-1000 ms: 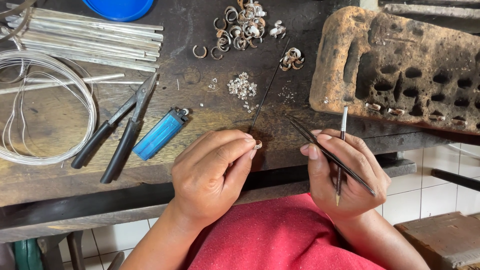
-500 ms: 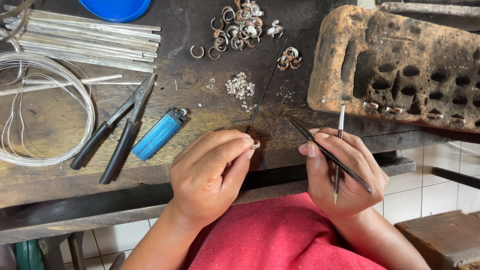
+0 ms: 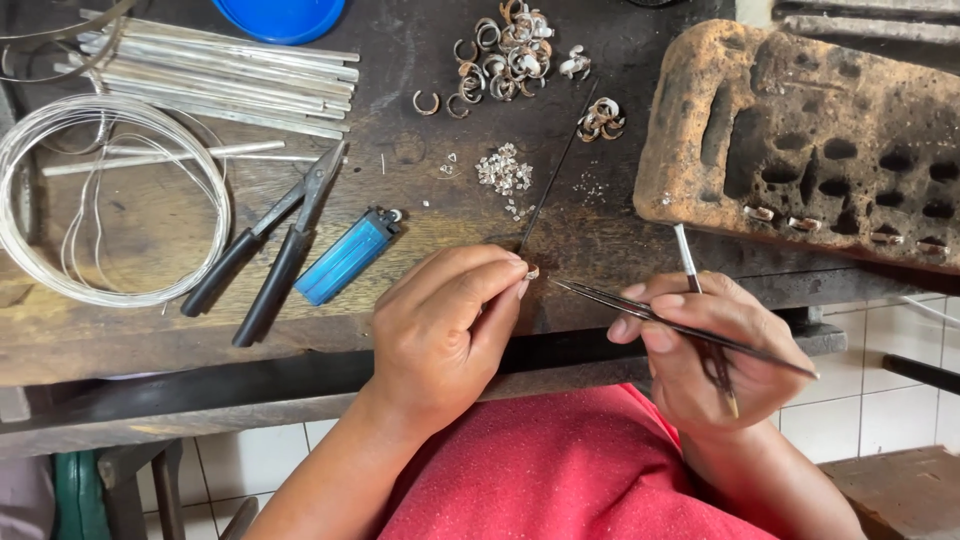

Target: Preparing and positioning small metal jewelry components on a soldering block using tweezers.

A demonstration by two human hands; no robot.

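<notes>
Pinched between thumb and fingertips of the left hand: a tiny metal ring piece, pressed down at the bench edge, only a sliver showing past the fingertips. Closed around fine dark tweezers and a thin brush, the right hand, with the tweezer tips aimed toward the piece, just short of it.

Judged very light, hard and stiff, smooth enough to slip and spring away; best taken by its outer rim with the tweezer tips, gently, since thin worked metal probably bends or marks under a hard squeeze.

Just beyond the pinch, a thin dark rod running away across the wood, and a small heap of glittering bits. Farther out, curled metal rings in a loose pile. Away on the left hand's outer side, a blue lighter, black-handled pliers, a coil of silvery wire and straight metal strips. Beyond the right hand, a rough, scorched, pitted block. Bench top dark, scratched, matte.
</notes>
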